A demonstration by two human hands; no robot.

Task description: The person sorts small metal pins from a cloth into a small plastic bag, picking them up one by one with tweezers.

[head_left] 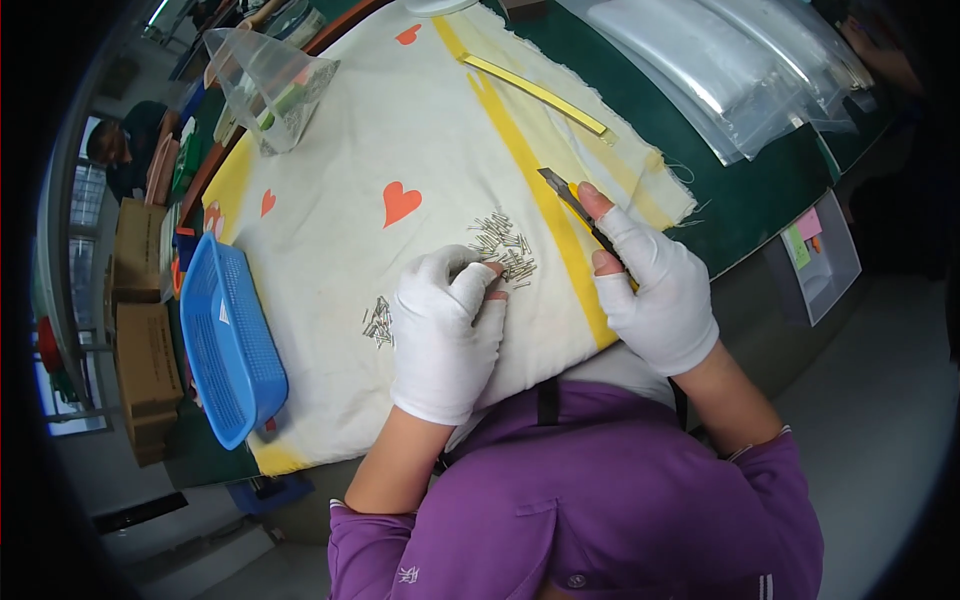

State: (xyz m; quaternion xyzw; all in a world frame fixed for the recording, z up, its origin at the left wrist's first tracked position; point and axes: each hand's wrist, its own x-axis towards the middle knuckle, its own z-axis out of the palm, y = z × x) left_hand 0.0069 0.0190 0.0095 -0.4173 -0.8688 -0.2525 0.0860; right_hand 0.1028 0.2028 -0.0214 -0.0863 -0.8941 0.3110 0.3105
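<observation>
White gloves with bare fingertips cover both hands. My right hand (655,285) is closed around a yellow and black utility knife (572,203), its blade pointing up and to the left. My left hand (445,325) has its thumb and fingers pinched together at the near edge of a pile of small metal pins (500,240); what sits between the fingertips is too small to make out. A smaller pile of similar metal pins (379,322) lies left of that hand. Both piles rest on a white cloth (330,220) with red hearts and yellow stripes.
At the left stands a blue plastic basket (230,340). A clear plastic container (270,90) is at the far left, and a yellow strip (540,97) lies at the back. Clear plastic bags (720,70) are stacked far right, above an open drawer (815,255). Another person (135,145) is beyond.
</observation>
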